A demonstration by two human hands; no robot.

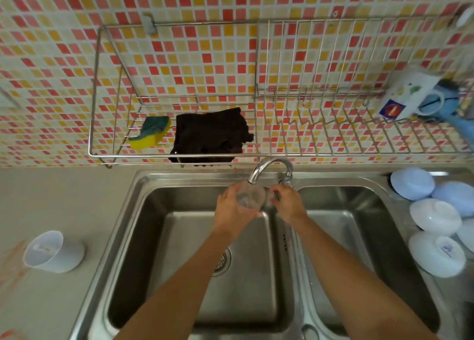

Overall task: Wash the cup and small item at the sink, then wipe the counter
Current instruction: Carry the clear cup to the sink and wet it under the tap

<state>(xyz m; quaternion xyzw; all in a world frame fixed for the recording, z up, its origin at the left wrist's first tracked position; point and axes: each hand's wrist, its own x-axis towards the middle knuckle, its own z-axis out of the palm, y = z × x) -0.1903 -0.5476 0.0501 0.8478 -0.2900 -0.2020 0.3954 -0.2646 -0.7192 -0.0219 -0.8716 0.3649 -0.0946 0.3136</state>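
Right now the left hand (pixel 232 209) grips a clear cup (pixel 250 197) directly under the faucet (pixel 269 169) spout, above the left basin of the sink (pixel 159 186); its fingers are curled round the cup's wall, mouth tilted up toward the spout. Just beside it, the right hand (pixel 287 202) pinches something small near the cup's rim, too blurred to identify. Whether water runs I cannot tell. Well apart on the table (pixel 51 191), a white cup (pixel 52 252) lies nearer the left hand, likely next. A sponge (pixel 151 132) sits in the wire rack (pixel 107 155).
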